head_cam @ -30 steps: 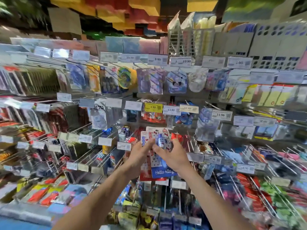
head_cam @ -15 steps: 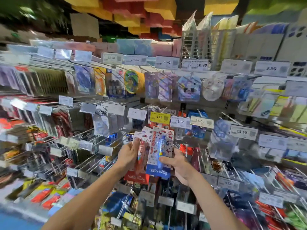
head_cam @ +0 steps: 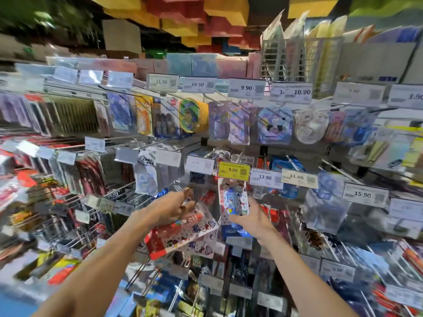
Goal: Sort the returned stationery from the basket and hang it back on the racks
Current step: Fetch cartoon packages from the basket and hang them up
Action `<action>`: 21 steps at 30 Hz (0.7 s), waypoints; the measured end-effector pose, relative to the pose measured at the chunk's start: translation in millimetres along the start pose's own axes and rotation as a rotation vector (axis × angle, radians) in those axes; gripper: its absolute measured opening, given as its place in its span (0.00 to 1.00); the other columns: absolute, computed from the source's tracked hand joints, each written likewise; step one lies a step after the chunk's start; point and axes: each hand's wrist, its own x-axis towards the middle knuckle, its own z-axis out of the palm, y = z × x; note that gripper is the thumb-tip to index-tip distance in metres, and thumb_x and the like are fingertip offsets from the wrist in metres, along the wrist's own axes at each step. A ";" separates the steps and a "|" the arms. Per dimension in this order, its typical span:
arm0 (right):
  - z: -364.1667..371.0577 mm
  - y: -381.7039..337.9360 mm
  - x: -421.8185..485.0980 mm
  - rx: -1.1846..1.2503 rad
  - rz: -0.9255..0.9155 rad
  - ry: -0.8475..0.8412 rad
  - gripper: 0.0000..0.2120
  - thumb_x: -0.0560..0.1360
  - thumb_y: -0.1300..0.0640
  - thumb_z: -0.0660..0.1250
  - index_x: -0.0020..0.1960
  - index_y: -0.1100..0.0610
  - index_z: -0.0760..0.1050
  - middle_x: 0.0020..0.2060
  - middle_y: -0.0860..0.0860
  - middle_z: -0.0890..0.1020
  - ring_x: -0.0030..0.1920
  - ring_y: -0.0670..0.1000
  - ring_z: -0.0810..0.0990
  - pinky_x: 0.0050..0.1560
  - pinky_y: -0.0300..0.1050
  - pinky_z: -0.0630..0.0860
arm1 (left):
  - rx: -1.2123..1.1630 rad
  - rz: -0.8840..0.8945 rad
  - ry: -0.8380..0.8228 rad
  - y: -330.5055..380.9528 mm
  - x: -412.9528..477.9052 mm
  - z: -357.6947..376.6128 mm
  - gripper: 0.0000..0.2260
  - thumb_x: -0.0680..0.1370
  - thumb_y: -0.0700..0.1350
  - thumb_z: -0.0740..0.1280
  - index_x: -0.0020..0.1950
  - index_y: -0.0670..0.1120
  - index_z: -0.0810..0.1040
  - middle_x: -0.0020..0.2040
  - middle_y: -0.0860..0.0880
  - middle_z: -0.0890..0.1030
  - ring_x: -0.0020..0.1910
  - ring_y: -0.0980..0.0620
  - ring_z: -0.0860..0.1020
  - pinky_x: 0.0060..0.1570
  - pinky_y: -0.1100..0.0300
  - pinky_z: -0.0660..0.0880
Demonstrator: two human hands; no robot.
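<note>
Gripping a tilted red pack (head_cam: pixel 183 234), the left hand (head_cam: pixel 171 210) curls round its top; the right hand (head_cam: pixel 255 221) pinches a blue pack (head_cam: pixel 233 200) upright, just below the yellow price tag (head_cam: pixel 233 170) mid-rack (head_cam: pixel 302 154).

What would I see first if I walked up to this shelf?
The two hands in the middle: the left hand grips a tilted red packet, and the right hand holds a blue packet upright. Just above the blue packet sits a bright yellow price tag reading 9.99.
</note>
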 end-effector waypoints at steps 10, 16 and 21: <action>22.6 -9.2 19.3 -0.050 -0.070 -0.096 0.43 0.67 0.58 0.77 0.77 0.50 0.62 0.70 0.47 0.74 0.72 0.53 0.73 0.72 0.48 0.70 | 0.070 0.132 0.176 -13.8 13.6 -39.4 0.34 0.85 0.56 0.60 0.82 0.66 0.39 0.45 0.38 0.84 0.38 0.42 0.83 0.42 0.45 0.81; 26.5 -39.4 18.4 0.009 -0.172 -0.080 0.39 0.75 0.68 0.73 0.80 0.60 0.58 0.67 0.49 0.72 0.67 0.43 0.66 0.61 0.25 0.61 | 0.102 0.181 0.162 -12.6 23.9 -47.0 0.37 0.86 0.51 0.60 0.81 0.67 0.35 0.32 0.42 0.80 0.28 0.43 0.77 0.29 0.52 0.73; 37.0 -34.5 39.8 0.022 -0.210 -0.094 0.55 0.66 0.43 0.83 0.82 0.54 0.56 0.78 0.46 0.66 0.77 0.47 0.63 0.80 0.51 0.55 | 0.087 0.181 0.157 -10.6 25.2 -45.5 0.40 0.84 0.39 0.60 0.83 0.62 0.36 0.26 0.48 0.73 0.24 0.47 0.70 0.26 0.57 0.65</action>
